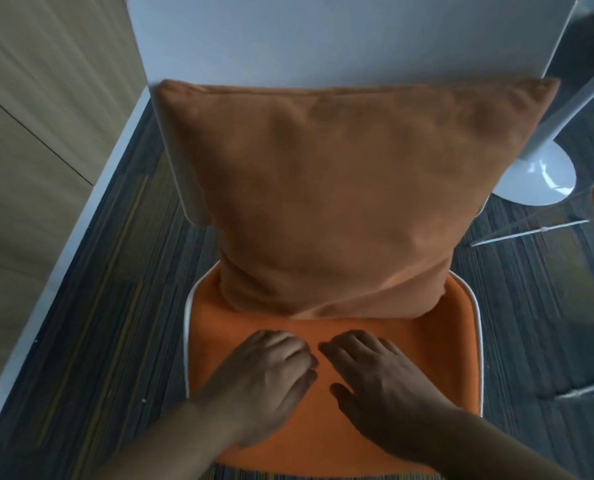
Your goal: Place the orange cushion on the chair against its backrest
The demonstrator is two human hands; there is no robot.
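Head view: orange cushion [337,188] against backrest [181,161]; left hand [264,386], right hand [375,386] open, empty; table base [538,181] beside.

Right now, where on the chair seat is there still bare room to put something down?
A bare strip of seat lies between the orange cushion and the left hand and right hand, plus the patches beside each hand along the white rim. The back half is crowded by the cushion.

text: none readable; labels: none; brands: none; numbers: none; signs: none
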